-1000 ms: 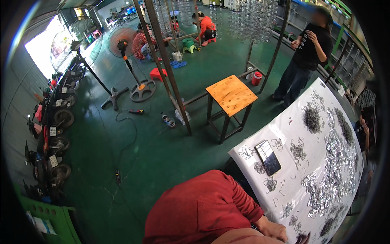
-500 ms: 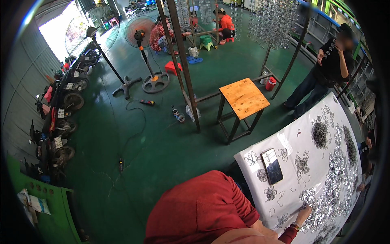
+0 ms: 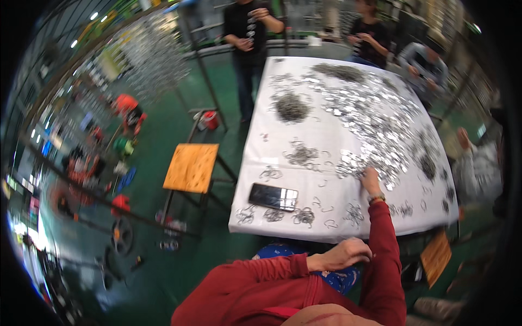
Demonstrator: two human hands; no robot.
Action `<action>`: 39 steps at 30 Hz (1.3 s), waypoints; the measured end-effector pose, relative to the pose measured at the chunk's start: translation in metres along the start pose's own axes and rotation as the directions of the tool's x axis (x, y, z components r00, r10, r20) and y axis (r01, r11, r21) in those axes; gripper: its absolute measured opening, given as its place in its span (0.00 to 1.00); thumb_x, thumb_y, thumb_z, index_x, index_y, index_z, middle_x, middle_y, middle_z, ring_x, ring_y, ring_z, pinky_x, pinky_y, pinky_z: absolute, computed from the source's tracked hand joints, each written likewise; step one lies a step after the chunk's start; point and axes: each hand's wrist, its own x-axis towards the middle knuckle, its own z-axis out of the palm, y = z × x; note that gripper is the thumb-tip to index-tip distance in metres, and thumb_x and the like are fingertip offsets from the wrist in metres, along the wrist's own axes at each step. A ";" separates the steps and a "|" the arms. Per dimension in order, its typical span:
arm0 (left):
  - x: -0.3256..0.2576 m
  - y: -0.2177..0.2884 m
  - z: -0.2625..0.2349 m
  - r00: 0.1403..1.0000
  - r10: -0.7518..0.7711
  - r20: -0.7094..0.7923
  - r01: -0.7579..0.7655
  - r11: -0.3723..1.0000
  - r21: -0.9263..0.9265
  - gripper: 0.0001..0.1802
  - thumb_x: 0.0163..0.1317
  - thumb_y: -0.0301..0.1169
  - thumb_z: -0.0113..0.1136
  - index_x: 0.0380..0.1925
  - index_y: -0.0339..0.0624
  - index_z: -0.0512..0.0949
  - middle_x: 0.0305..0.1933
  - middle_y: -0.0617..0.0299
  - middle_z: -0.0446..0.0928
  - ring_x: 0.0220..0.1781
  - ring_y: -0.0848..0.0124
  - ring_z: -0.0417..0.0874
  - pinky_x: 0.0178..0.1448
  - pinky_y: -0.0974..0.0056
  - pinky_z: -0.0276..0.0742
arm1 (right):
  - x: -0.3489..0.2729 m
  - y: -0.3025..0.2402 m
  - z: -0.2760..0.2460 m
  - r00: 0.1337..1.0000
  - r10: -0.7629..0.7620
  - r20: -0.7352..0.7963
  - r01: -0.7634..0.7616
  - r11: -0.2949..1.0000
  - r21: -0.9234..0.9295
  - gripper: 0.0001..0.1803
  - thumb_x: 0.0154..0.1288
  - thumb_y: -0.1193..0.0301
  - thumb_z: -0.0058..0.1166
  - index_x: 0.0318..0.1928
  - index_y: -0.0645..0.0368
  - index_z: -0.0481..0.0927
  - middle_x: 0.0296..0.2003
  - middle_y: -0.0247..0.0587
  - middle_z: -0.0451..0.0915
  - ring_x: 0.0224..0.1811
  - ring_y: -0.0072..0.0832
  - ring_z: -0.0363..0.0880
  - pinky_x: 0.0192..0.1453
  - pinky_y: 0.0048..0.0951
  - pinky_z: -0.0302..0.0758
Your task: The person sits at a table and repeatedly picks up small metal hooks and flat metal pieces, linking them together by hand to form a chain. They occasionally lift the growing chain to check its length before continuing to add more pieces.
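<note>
My right hand (image 3: 371,181), with a band round its wrist, reaches over the white-covered table (image 3: 255,157). Its fingertips are bent together at the near edge of a wide spread of small shiny metal pieces (image 3: 375,125); blur hides what is between them. Nearer my body, my left hand (image 3: 347,254) hovers off the table's front edge with its fingers curled inward, and anything within them is hidden. Small dark wire hooks lie in loose clumps, one clump (image 3: 354,213) close to my right wrist. A black phone (image 3: 273,196) rests flat at the table's near left.
A wooden-topped stool (image 3: 191,168) stands left of the table, with a red container (image 3: 210,119) behind it. People stand or sit along the far side, including a person in black (image 3: 247,32). Another wooden seat (image 3: 436,258) is at the near right.
My view has swung to the right, bringing the whole table and the people beyond it into sight. My left hand now shows; my right hand remains at the shiny pieces.
</note>
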 end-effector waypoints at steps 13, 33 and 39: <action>0.004 -0.008 0.004 1.000 -0.018 0.003 0.018 0.998 -0.056 0.07 0.57 0.25 0.64 0.37 0.42 0.80 0.37 0.62 0.82 0.42 0.63 0.82 0.51 0.60 0.73 | -0.020 -0.041 -0.065 0.965 0.255 0.057 -0.235 0.751 0.617 0.16 0.54 0.77 0.60 0.45 0.68 0.83 0.31 0.43 0.83 0.33 0.24 0.81 0.32 0.22 0.80; 0.014 -0.021 0.000 0.981 -0.191 0.007 0.191 0.976 -0.108 0.08 0.59 0.25 0.63 0.38 0.35 0.79 0.34 0.55 0.81 0.37 0.64 0.83 0.43 0.63 0.77 | -0.249 -0.207 -0.220 0.823 0.566 -0.048 -0.281 0.478 0.832 0.09 0.59 0.83 0.58 0.41 0.71 0.82 0.33 0.39 0.83 0.35 0.21 0.80 0.42 0.20 0.75; 0.021 -0.017 0.004 0.990 -0.138 0.033 0.140 0.989 -0.044 0.06 0.58 0.26 0.63 0.35 0.37 0.78 0.32 0.55 0.79 0.36 0.59 0.80 0.44 0.60 0.74 | -0.263 -0.226 -0.232 0.840 0.503 -0.202 -0.122 0.539 0.833 0.08 0.59 0.87 0.56 0.39 0.68 0.82 0.35 0.36 0.81 0.35 0.19 0.78 0.42 0.18 0.73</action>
